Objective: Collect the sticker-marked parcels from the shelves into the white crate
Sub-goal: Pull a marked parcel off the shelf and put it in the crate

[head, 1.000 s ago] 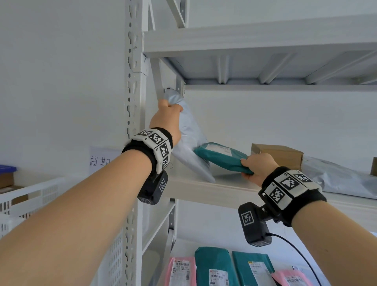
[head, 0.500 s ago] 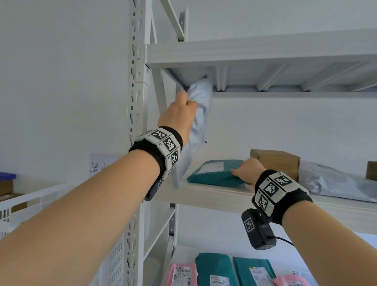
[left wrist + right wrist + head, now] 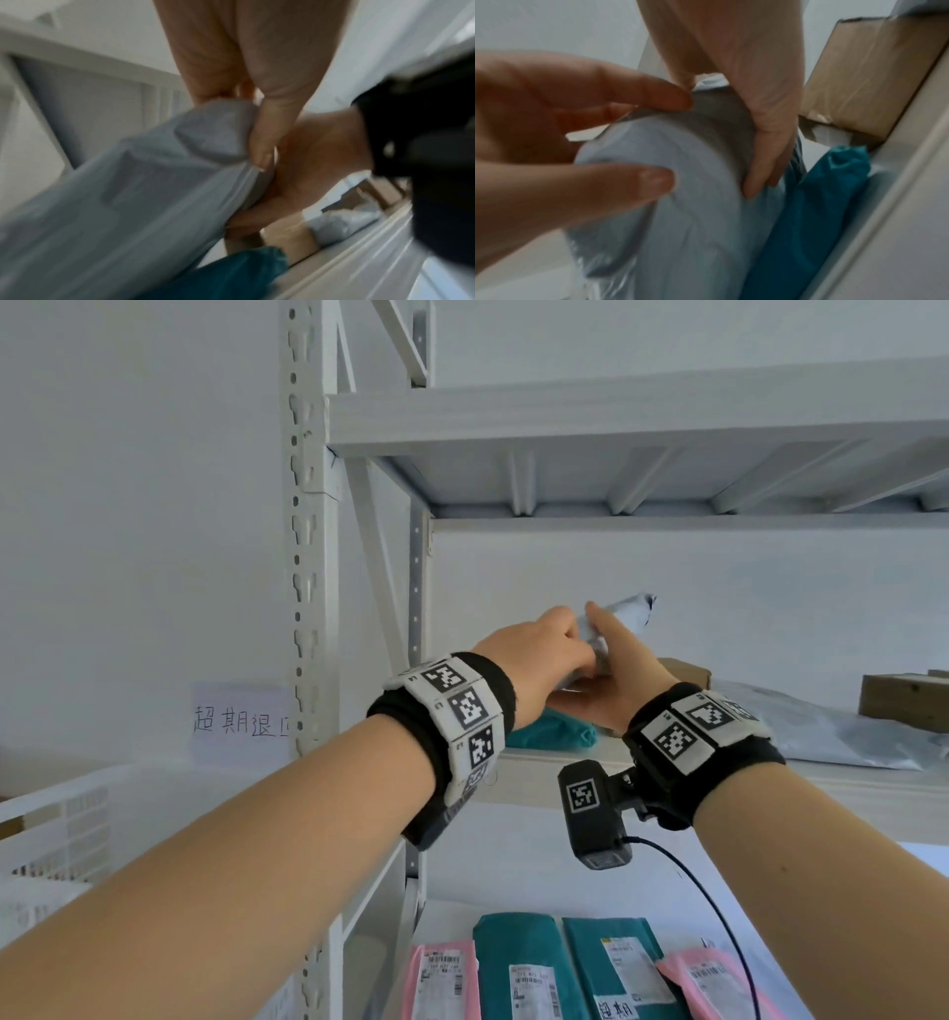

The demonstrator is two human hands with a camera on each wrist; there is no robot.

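Note:
A grey plastic parcel (image 3: 627,614) is held up in front of the middle shelf (image 3: 529,785), between both hands. My left hand (image 3: 565,634) pinches one end of it with thumb and fingers (image 3: 260,142). My right hand (image 3: 611,660) cups the same end from the other side, its fingers (image 3: 762,158) curled round the grey parcel (image 3: 693,203). No sticker shows on the parcel. Below it a teal parcel (image 3: 552,732) lies on the shelf. The white crate (image 3: 56,814) stands at the far left, behind the shelf post.
On the middle shelf are a brown box (image 3: 685,671), a flat grey bag (image 3: 832,737) and another box (image 3: 904,701). The lower shelf holds pink and teal parcels; one teal parcel (image 3: 619,968) bears a handwritten label. A shelf post (image 3: 308,608) rises on the left.
My left hand swung the grey parcel from upright by the post down and to the right. My right hand left the teal parcel and rose to take hold of the grey one.

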